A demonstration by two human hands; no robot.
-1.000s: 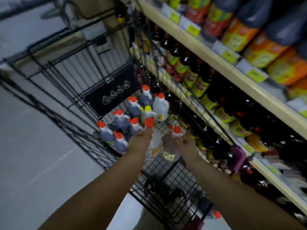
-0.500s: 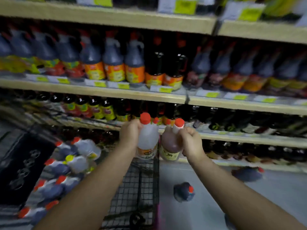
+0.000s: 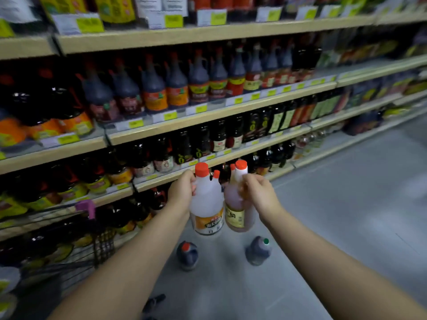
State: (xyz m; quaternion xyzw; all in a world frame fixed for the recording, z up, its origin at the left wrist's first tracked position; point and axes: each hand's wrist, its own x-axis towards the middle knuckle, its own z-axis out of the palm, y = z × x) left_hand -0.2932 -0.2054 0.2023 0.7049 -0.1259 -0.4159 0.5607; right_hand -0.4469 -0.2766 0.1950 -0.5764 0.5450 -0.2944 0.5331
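Hanging side by side between them, the clear bottle [image 3: 207, 200] was gripped at its neck by the left hand [image 3: 181, 192] and the amber bottle [image 3: 233, 202] by the right hand [image 3: 260, 192]. Full smooth plastic was judged heavy and slippery, best held below the cap.

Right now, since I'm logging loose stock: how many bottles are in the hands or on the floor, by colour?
Clear bottle, in left hand: 1
Reddish bottle, in right hand: 1
Dark bottles, on floor: 2
Total: 4
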